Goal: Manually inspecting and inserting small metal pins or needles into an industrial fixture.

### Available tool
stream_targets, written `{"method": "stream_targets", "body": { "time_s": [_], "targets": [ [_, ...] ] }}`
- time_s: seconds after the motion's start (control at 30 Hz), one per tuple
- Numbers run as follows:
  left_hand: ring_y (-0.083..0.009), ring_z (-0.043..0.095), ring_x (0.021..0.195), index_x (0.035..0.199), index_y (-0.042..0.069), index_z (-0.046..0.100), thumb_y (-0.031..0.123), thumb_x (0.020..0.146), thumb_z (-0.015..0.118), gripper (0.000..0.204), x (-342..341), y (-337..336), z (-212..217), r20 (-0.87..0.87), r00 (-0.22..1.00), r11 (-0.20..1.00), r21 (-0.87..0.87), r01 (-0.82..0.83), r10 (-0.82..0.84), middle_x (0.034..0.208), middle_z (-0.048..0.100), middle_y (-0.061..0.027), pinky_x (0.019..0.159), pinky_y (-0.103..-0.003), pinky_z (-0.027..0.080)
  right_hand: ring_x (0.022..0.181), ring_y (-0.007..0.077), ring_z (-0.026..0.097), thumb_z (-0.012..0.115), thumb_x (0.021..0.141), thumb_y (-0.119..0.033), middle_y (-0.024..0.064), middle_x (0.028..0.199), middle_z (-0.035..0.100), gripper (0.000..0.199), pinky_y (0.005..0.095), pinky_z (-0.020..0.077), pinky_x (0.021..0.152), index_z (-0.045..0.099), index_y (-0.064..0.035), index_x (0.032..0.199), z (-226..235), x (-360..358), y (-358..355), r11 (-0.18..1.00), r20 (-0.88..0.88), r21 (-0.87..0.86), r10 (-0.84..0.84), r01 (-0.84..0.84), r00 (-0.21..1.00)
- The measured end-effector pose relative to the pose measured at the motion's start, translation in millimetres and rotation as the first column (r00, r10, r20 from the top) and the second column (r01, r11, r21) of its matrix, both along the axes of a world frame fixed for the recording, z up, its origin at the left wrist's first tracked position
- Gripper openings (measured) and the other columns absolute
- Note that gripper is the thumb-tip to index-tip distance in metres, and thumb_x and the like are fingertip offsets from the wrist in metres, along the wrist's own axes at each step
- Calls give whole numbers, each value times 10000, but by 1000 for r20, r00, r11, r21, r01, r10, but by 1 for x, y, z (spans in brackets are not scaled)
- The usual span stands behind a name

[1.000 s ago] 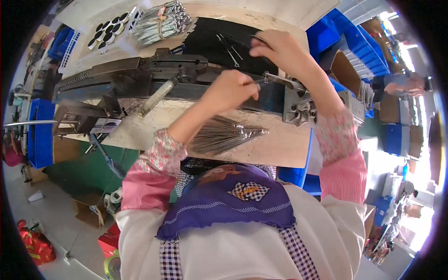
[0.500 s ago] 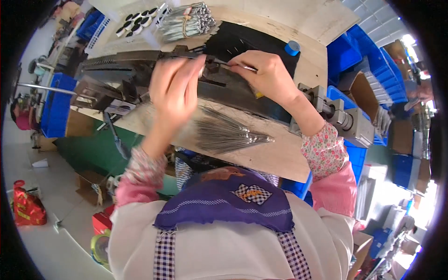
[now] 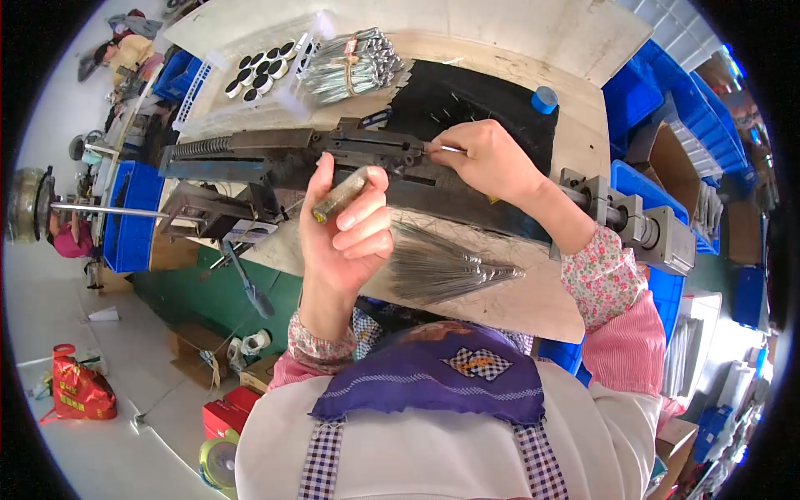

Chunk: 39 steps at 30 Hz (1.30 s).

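My left hand (image 3: 343, 242) is turned palm up, with its fingers curled round a short, worn, brownish cylindrical handle (image 3: 340, 197). It is in front of a dark metal bench fixture (image 3: 367, 143); whether the handle joins the fixture is hidden. At the fixture's right end, my right hand (image 3: 487, 162) pinches a thin, shiny metal rod (image 3: 452, 150) between thumb and forefinger. The rod's left end meets the fixture, and the rest disappears into my hand. Nearer to me, a fanned bundle of thin metal wires (image 3: 450, 267) lies on the wooden bench.
Behind the fixture are a tied bundle of metal rods (image 3: 354, 67), a clear crate (image 3: 200, 96) of black-and-white round pieces, and a blue tape roll (image 3: 544, 100) on a black mat (image 3: 508, 117). A shaft mechanism (image 3: 637, 218) stands right. Blue bins (image 3: 612, 92) are beyond it.
My left hand has come back toward me from the fixture and turned palm up, showing the handle. My right hand keeps its pinch at the fixture's end. The whole view has shifted.
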<state>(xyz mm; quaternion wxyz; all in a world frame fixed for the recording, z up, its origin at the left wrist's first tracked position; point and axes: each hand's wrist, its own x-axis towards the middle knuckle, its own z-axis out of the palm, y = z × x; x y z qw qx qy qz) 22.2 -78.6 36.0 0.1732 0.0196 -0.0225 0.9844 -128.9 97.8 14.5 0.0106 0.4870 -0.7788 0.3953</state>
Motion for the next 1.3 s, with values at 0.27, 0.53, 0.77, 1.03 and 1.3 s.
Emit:
{"method": "stream_targets", "body": {
  "time_s": [0.27,0.53,0.77,1.03,1.3],
  "targets": [
    [-193,588,550,1116,13,471,137,858,583,307,3,44,-95,-382,919,-448,-841,-302,98,776,599,-103,561,-319,494,724,331,622,632,782,-139,145,737,614,110,420,507,667,616,-44,728,-8,11,1,999,-49,-48,-23,20,999],
    [-82,515,447,763,74,644,442,940,521,427,77,-54,-121,-67,803,-71,-997,-31,592,593,582,-11,390,-213,354,669,297,624,676,723,-164,113,876,555,180,405,525,567,571,-85,847,-20,103,50,989,-238,145,51,-17,970],
    [-84,459,404,877,23,664,455,936,540,453,77,-101,-115,39,580,77,-996,-41,814,599,591,-33,359,-231,290,655,379,622,657,840,-247,174,915,542,338,449,526,508,433,-54,1006,-82,48,43,789,-289,138,-546,599,786],
    [-87,436,405,897,47,649,369,970,519,354,72,-89,-116,51,582,191,-965,-182,811,588,545,-6,357,-235,268,616,363,616,680,830,-321,158,910,546,411,436,506,458,432,-50,1014,-100,48,50,813,-246,129,-528,567,813],
    [-105,438,407,895,64,585,343,979,495,306,69,-88,-114,94,585,260,-944,-206,805,612,529,-6,360,-240,270,752,351,654,781,741,-303,130,929,612,504,438,525,588,426,-78,1021,-89,53,49,802,-141,214,-540,558,830]
  ]
}}
